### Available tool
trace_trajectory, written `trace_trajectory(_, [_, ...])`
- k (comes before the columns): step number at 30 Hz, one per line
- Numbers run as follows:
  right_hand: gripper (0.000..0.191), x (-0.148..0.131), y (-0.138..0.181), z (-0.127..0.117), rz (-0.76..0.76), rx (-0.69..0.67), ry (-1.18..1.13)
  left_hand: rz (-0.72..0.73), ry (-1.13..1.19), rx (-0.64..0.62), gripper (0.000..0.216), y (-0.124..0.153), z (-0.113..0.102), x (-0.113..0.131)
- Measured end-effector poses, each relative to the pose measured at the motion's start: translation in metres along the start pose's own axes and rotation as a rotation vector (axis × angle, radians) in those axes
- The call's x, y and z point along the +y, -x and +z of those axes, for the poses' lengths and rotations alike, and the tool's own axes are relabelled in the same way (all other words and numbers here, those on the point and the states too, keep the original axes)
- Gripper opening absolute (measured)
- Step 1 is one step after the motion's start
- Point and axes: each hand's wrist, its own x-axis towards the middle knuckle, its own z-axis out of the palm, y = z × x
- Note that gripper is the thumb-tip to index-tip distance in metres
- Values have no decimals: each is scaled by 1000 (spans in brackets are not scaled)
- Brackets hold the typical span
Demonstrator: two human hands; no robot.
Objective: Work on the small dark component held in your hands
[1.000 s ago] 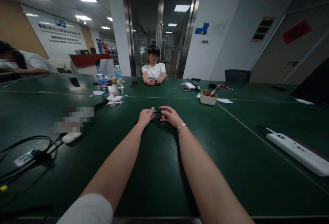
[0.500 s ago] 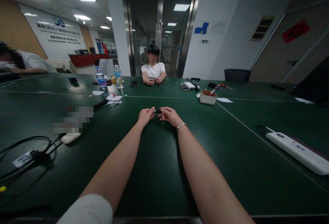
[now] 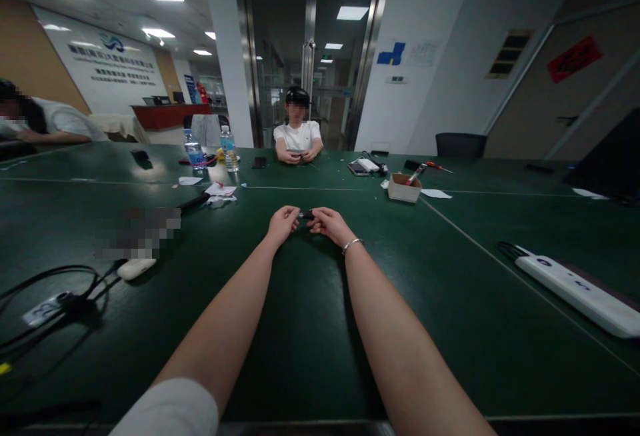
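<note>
My right hand [image 3: 327,224], with a silver bracelet at the wrist, pinches a small black object [image 3: 307,215] over the middle of the green table [image 3: 310,329]. A light, metal-looking tip shows on the object's left end; its exact kind is too small to tell. My left hand [image 3: 284,224] is closed in a pinch at that tip, thumb and fingers pressed together. Whether it grips the tip or a separate small piece, I cannot make out. Both forearms reach forward above the tabletop.
Left lie black cables [image 3: 80,303] and a white device [image 3: 136,268] beside a blurred patch. A white power strip [image 3: 575,289] lies right. Farther back are a small box [image 3: 404,189], papers [image 3: 220,191], bottles [image 3: 194,151] and a seated person [image 3: 299,136].
My left hand's fingers have shifted slightly at the tip of the black object. The right hand keeps its pinch, and the view has moved very little.
</note>
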Motion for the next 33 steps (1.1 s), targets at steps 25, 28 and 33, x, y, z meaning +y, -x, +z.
trace_trajectory(25, [10, 0, 1, -1, -8, -17, 20, 2, -51, -34, 26, -2, 0, -3])
trace_trajectory(28, [11, 0, 0, -1, -8, -13, 14, 49, -59, -40, 30, -2, 0, -4])
trace_trajectory(33, [12, 2, -2, -2, -11, -18, 11, 46, -80, -68, 29, -2, 1, -5])
